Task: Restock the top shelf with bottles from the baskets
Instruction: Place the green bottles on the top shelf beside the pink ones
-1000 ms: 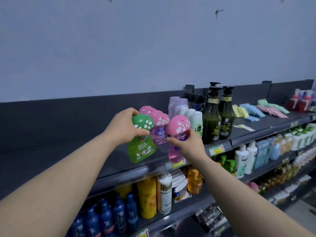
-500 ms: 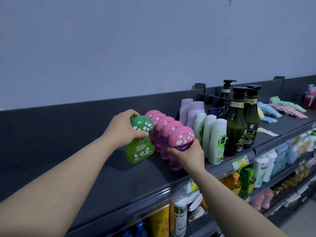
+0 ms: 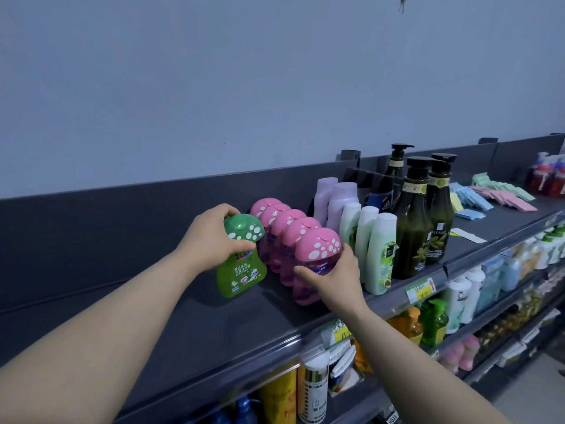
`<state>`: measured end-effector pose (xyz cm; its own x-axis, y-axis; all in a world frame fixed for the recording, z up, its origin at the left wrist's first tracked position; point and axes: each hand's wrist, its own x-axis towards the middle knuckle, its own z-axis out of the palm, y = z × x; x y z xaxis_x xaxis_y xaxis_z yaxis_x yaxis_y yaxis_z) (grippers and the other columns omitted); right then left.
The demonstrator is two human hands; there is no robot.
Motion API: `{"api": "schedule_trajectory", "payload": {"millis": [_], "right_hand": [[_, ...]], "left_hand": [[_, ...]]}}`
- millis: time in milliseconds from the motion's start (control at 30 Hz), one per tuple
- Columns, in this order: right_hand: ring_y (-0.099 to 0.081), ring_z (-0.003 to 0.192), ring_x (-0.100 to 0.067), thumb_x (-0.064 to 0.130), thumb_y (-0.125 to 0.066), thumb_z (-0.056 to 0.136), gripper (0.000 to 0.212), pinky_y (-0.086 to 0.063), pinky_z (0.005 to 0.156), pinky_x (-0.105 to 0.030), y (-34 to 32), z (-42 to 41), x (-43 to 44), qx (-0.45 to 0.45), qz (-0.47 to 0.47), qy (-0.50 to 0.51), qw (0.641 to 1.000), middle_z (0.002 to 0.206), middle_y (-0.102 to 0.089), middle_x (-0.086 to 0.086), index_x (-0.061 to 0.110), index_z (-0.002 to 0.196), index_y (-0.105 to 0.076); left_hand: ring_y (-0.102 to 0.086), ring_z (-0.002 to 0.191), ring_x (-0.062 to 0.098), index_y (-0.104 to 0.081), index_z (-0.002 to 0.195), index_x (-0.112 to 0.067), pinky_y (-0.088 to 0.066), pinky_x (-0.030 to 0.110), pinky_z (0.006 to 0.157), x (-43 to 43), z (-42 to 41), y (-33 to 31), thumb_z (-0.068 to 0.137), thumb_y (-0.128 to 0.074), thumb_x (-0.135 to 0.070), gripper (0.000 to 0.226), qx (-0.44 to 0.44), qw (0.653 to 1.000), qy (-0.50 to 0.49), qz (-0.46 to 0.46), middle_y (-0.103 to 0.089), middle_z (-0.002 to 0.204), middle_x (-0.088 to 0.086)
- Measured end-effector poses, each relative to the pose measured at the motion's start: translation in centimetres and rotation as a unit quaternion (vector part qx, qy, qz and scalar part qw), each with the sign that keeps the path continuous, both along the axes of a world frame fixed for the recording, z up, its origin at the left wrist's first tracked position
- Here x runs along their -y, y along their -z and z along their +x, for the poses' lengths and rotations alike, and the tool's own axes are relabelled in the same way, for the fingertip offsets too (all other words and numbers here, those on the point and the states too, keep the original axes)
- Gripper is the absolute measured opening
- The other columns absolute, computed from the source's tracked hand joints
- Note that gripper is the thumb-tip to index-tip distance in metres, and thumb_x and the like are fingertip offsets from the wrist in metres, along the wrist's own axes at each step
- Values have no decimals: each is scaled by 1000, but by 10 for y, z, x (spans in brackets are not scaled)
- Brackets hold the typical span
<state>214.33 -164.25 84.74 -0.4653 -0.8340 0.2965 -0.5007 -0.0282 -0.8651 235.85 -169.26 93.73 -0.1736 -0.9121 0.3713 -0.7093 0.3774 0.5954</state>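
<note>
Green bottle (image 3: 241, 270) w/ white-spotted mushroom cap is in my L hand (image 3: 214, 240): fingers curled over the cap's back, thumb pressed across the neck. It's tilted a bit over the top shelf (image 3: 229, 325); can't tell if its base touches the deck. My R hand (image 3: 333, 276) grips the front pink bottle (image 3: 316, 249) under its cap, thumb on the near face, fingers wrapped round the right side. That one stands upright near the shelf front, just right of the green one, w/ 4 more pink bottles (image 3: 284, 221) lined up behind it. Pale green bottles (image 3: 379, 252) stand just right of them, dark pump bottles (image 3: 412, 224) beyond.
</note>
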Motion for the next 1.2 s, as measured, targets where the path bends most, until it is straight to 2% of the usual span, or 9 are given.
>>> {"api": "schedule_trajectory", "payload": {"millis": [100, 200, 300, 433, 567, 800, 933, 1000, 1200], "right_hand": [[-33, 136, -24, 50, -79, 68, 101, -33, 112, -43, -25, -2, -10, -73, -21, -25, 997, 143, -36, -7, 11, 146, -27], [-26, 140, -23, 41, -72, 79, 87, -24, 116, -38, -51, 0, -1, -190, -41, -42, 980, 149, -31, -9, 6, 146, -28], [-29, 138, -24, 38, -67, 83, 75, -23, 115, -34, -74, 10, 16, -291, -27, -59, 954, 148, -35, -8, 7, 142, -35], [-39, 128, -24, 38, -62, 85, 57, -26, 110, -33, -93, 23, 44, -370, 2, -63, 927, 138, -46, -6, 9, 132, -45], [-43, 123, -25, 37, -59, 86, 55, -31, 105, -33, -104, 27, 68, -384, 43, -68, 920, 134, -49, -6, 9, 130, -45], [-39, 128, -27, 38, -61, 86, 61, -27, 106, -32, -117, 26, 82, -397, 78, -74, 911, 142, -45, -6, 8, 135, -42], [-40, 128, -27, 39, -62, 86, 62, -30, 104, -32, -117, 24, 85, -384, 87, -75, 916, 142, -45, -5, 9, 136, -41], [-40, 128, -27, 40, -62, 86, 64, -31, 104, -32, -116, 24, 85, -381, 90, -76, 917, 143, -45, -5, 9, 138, -40], [-41, 128, -26, 40, -60, 88, 61, -29, 105, -33, -116, 21, 72, -403, 87, -78, 908, 142, -45, -5, 12, 139, -40]], "left_hand": [[-59, 90, 14, -57, 105, -25, -44, 27, 73, -1, 3, -1, 60, -89, -30, 55, -2, 1000, -9, 3, -62, 101, -6], [-59, 92, 15, -58, 108, -23, -44, 27, 75, 6, 5, -1, 62, -88, -29, 56, -1, 1000, -17, -1, -61, 103, -5], [-59, 93, 17, -58, 109, -25, -48, 32, 80, 25, 9, 1, 62, -87, -28, 55, -3, 1000, -31, -5, -63, 102, -6], [-60, 94, 18, -58, 108, -28, -50, 35, 84, 62, 11, 10, 63, -86, -29, 52, -3, 999, -46, 3, -61, 99, -6], [-51, 94, 19, -59, 117, -23, -43, 30, 82, 102, 8, 22, 66, -86, -30, 58, 21, 998, -63, 2, -48, 105, -1], [-50, 115, 25, -50, 129, -19, -42, 34, 88, 144, 3, 33, 70, -82, -32, 68, 74, 993, -92, -17, -54, 125, 2], [-47, 114, 26, -54, 124, -18, -41, 35, 89, 153, 6, 34, 70, -82, -32, 62, 87, 991, -97, -29, -55, 121, 3], [-48, 115, 27, -54, 127, -17, -42, 37, 92, 156, 7, 34, 71, -82, -31, 65, 90, 991, -92, -30, -51, 127, 4], [-39, 127, 27, -36, 144, -18, -35, 39, 103, 142, 2, 27, 80, -72, -40, 77, 188, 976, -95, -63, -39, 141, 4]]}}
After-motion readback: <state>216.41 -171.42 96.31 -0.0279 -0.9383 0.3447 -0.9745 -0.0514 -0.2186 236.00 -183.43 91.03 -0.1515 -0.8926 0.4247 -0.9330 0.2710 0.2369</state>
